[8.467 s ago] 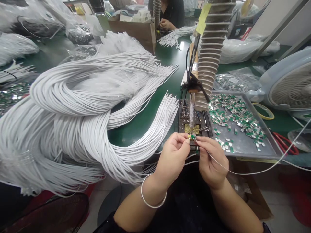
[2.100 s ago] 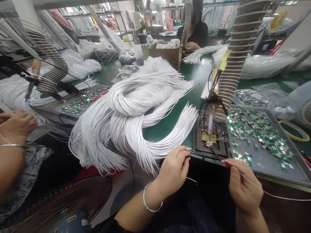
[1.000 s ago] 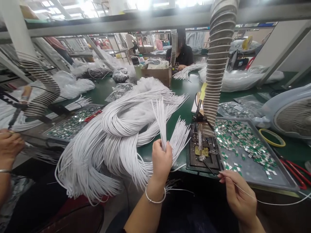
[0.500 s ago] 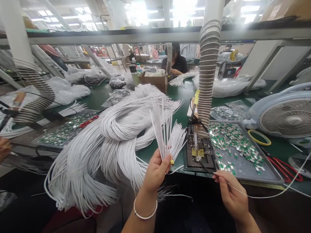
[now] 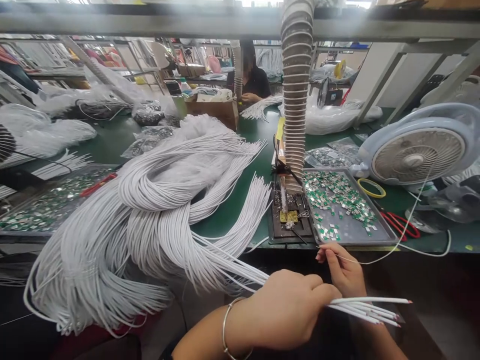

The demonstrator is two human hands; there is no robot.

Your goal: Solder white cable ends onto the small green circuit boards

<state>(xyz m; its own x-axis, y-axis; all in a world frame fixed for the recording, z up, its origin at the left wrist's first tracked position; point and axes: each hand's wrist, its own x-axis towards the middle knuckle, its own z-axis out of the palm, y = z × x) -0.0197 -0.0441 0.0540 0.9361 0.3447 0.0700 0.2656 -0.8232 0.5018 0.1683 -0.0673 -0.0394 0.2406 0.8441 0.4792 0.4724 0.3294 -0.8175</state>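
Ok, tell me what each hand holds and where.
Left hand grips white cables near their tips; right hand pinches one thin white wire near its end.

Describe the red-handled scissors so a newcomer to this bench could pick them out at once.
On the green bench, right of the grey metal tray, sits a pale blue fan. Below the fan, past a yellow tape ring, lie the scissors, the only red-handled tool on that side of the tray.

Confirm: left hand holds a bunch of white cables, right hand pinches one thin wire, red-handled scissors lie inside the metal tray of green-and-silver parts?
No, the red-handled scissors lie on the green bench right of the metal tray in the head view. The left hand and right hand are as you say.
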